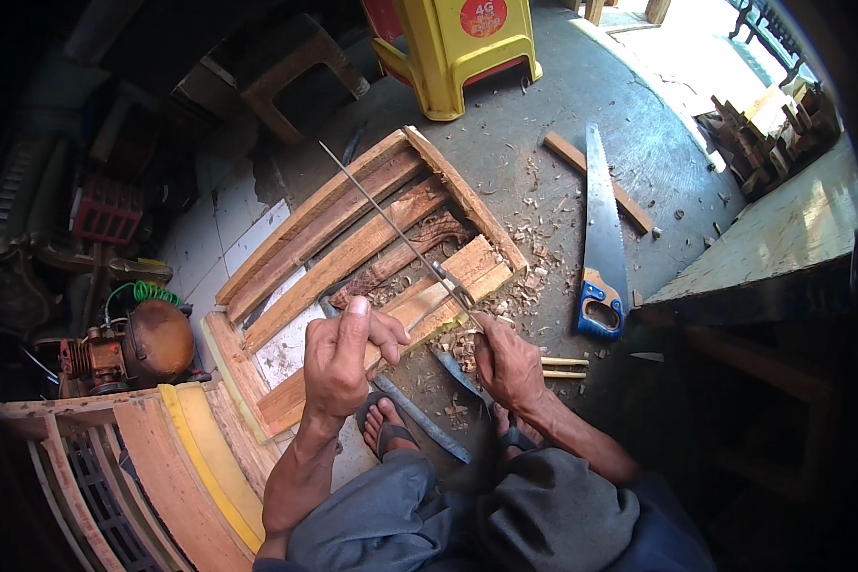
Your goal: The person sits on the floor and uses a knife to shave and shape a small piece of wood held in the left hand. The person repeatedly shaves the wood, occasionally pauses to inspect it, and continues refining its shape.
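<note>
Upper centre: a yellow stool (462,52) is standing on the grey floor (564,91). Upper left: a dark stool (288,74) is standing in shadow. Left: a rusty tank (159,340) is sitting beside a green coiled hose (154,294). Upper right: wood pieces (772,138) are lying heaped.

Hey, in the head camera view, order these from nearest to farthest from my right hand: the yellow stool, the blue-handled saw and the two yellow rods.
Going outward from your right hand:
1. Two yellow rods, just to its right.
2. Blue-handled saw, farther right and ahead.
3. Yellow stool, well ahead, at the picture's top edge.
</note>
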Motion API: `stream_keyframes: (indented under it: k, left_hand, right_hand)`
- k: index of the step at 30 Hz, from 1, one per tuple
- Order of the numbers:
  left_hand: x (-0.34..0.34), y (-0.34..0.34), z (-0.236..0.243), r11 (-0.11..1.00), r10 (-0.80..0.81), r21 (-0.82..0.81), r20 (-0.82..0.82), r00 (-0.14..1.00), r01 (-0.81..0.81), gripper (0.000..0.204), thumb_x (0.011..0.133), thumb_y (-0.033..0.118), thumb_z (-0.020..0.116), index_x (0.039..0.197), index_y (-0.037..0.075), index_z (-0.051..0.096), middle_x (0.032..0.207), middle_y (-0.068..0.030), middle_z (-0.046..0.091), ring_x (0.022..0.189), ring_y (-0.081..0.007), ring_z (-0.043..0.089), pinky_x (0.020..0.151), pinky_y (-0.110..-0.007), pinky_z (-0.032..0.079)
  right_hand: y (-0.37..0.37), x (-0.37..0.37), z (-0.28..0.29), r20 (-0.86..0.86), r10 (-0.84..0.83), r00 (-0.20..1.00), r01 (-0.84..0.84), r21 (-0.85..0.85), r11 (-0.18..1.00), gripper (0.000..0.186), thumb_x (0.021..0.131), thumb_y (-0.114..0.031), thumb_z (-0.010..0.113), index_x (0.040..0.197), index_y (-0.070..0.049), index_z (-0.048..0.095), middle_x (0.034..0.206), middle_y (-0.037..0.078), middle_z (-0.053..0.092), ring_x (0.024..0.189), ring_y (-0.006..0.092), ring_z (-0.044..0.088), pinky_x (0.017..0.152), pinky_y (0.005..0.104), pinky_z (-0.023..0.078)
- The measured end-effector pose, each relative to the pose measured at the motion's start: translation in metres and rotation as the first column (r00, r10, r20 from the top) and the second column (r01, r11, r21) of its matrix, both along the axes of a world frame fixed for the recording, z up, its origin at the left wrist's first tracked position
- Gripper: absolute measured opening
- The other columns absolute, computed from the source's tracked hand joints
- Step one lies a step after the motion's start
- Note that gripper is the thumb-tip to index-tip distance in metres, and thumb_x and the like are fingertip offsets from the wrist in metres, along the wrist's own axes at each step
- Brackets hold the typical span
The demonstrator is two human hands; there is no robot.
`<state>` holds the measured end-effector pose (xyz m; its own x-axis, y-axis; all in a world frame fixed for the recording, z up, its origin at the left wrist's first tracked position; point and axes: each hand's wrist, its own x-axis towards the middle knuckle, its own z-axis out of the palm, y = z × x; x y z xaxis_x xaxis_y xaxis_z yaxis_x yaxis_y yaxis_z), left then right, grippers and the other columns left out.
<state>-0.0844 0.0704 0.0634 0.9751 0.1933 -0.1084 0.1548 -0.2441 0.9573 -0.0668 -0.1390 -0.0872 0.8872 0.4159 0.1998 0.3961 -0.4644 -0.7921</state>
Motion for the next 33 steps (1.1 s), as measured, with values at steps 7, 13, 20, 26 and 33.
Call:
stream_keyframes:
  k: [7, 13, 20, 26, 33]
  left_hand:
    - [0.001, -0.014, 0.0, 0.999, 0.037, 0.026, 0.014, 0.999, -0.038, 0.065, 0.11, 0.029, 0.03, 0.062, -0.003, 0.062, 0.065, -0.0153, 0.066, 0.061, -0.0192, 0.06, 0.065, -0.033, 0.048]
    - [0.002, -0.016, -0.002, 0.999, 0.023, 0.027, 0.035, 0.999, -0.024, 0.065, 0.11, 0.03, 0.03, 0.062, -0.003, 0.058, 0.071, -0.0201, 0.068, 0.044, -0.0112, 0.045, 0.041, -0.026, 0.037]
    - [0.004, -0.012, -0.004, 0.999, 0.037, 0.003, 0.038, 0.999, -0.038, 0.064, 0.11, 0.028, 0.031, 0.062, -0.003, 0.06, 0.07, -0.0184, 0.067, 0.052, -0.0144, 0.051, 0.053, -0.029, 0.043]
    - [-0.001, -0.012, 0.003, 0.998, 0.064, -0.015, -0.102, 0.993, -0.066, 0.063, 0.109, 0.027, 0.031, 0.062, -0.003, 0.062, 0.068, -0.015, 0.068, 0.064, -0.0191, 0.063, 0.066, -0.033, 0.052]
    - [0.003, -0.016, 0.002, 0.999, 0.053, -0.004, -0.052, 0.997, -0.053, 0.062, 0.109, 0.025, 0.03, 0.063, -0.003, 0.062, 0.067, -0.0145, 0.067, 0.065, -0.0196, 0.064, 0.065, -0.033, 0.052]
  right_hand:
    - [0.008, 0.014, 0.009, -0.039, 0.044, 0.998, -0.047, -0.074, 0.996, 0.012, 0.093, -0.011, 0.058, 0.1, -0.004, 0.051, 0.081, 0.02, 0.063, 0.068, 0.0417, 0.066, 0.058, 0.0515, 0.053]
    - [0.002, 0.02, -0.004, -0.158, 0.059, 0.986, -0.103, -0.287, 0.952, 0.018, 0.089, -0.002, 0.061, 0.106, -0.001, 0.055, 0.079, 0.021, 0.062, 0.068, 0.0401, 0.066, 0.058, 0.0473, 0.053]
    - [0.005, 0.027, -0.017, -0.261, 0.011, 0.965, -0.103, -0.34, 0.935, 0.013, 0.092, -0.009, 0.06, 0.097, -0.003, 0.05, 0.077, 0.021, 0.063, 0.068, 0.0422, 0.066, 0.056, 0.0506, 0.052]
    - [0.004, 0.007, -0.014, -0.145, 0.039, 0.989, -0.062, -0.155, 0.986, 0.013, 0.094, -0.012, 0.058, 0.095, -0.004, 0.048, 0.079, 0.022, 0.062, 0.07, 0.0441, 0.066, 0.058, 0.0528, 0.052]
    - [0.006, 0.01, -0.018, -0.182, 0.037, 0.983, -0.087, -0.277, 0.957, 0.014, 0.093, -0.013, 0.059, 0.095, -0.004, 0.048, 0.08, 0.021, 0.062, 0.07, 0.0439, 0.066, 0.059, 0.0534, 0.053]
